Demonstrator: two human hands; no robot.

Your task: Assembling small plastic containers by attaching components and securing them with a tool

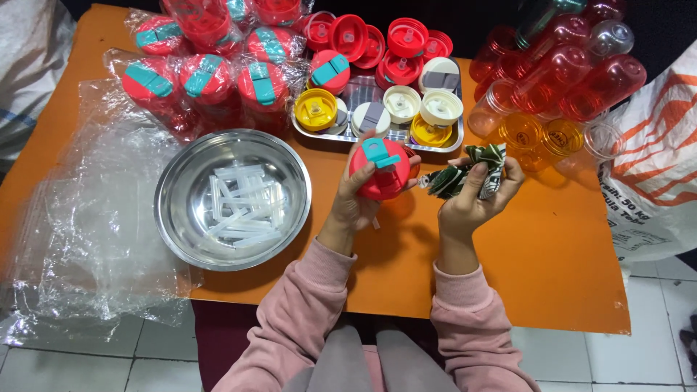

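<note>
Your biggest risk is the steel bowl (234,199) of clear straws by your left elbow: a careless sweep tips it. Your left hand (353,199) grips the red bottle (382,169) above the orange table (508,254); it could slip. Your right hand (475,196) pinches a crumpled green-and-white cloth (465,174), which may snag the teal latch.

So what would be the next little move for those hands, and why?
Probably bring the green patterned cloth in the right hand onto the red bottle in the left hand. The two sit side by side, cloth bunched and raised, not yet touching the bottle.
</note>
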